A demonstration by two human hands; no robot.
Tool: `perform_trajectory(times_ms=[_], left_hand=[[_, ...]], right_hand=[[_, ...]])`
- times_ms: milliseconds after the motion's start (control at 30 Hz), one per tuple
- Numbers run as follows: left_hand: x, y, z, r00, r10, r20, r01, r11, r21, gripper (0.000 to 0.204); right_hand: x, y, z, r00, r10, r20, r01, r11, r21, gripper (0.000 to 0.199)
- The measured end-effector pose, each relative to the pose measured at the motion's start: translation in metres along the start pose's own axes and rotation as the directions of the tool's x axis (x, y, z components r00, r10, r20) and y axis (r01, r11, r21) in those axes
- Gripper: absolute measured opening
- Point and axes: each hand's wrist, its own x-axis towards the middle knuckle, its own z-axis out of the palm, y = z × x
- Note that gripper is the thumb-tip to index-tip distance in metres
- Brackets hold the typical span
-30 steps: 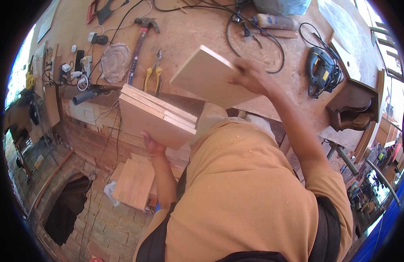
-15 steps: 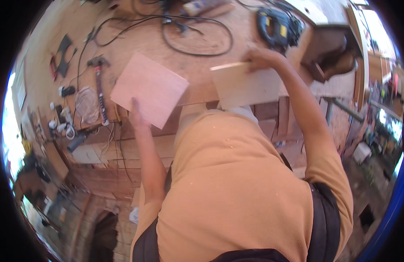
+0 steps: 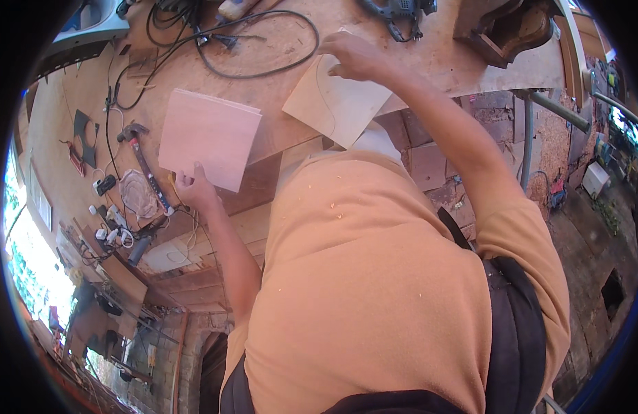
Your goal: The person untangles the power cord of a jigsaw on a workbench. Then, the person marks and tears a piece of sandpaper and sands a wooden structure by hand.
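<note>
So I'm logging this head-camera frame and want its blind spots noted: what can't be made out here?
- Left hand: fingertips hidden beneath the pinkish square board.
- Right hand: palm faces down on the pale board, so the contact is unseen.
- Pale board's near corner: covered by the person's orange shirt.
- Power tool: cut off by the top edge.
- Small items beside the hammer: too small to identify.

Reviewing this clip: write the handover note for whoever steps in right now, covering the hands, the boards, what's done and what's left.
Left hand grips the near corner of the pinkish square board, flat on the workbench.
Right hand presses on the pale board, which has a curved pencil line and overhangs the bench edge.
Done: both boards lie apart on the bench.
Left: the curve looks uncut.
</note>
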Motion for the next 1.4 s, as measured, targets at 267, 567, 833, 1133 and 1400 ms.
perform_trajectory(times_ms=[267,567,833,1133,1400], left_hand=[[-0.021,0.054,0.112,0.805,0.438,0.401,-0.556,0.793,0.25,0.03],[-0.046,0.019,0.215,0.449,0.297,0.843,-0.847,0.441,0.296,0.049],[-0.029,0.046,0.21,0.463,-0.346,0.816,-0.222,0.846,0.485,0.039],[-0.052,0.098,0.197,0.297,-0.208,0.932,0.34,0.935,0.1,0.039],[-0.059,0.106,0.182,0.433,-0.13,0.892,0.261,0.965,0.014,0.035]], right_hand=[[-0.128,0.0,0.029,0.639,0.7,-0.32,-0.643,0.714,0.278,0.021],[-0.162,-0.045,0.105,0.589,0.793,0.154,-0.491,0.199,0.848,0.024],[-0.164,-0.045,0.108,0.32,0.912,0.257,-0.616,-0.006,0.788,0.036],[-0.157,-0.041,0.052,0.608,0.763,0.222,-0.283,-0.053,0.958,0.021],[-0.137,-0.025,0.049,0.668,0.726,0.162,-0.264,0.027,0.964,0.018]])
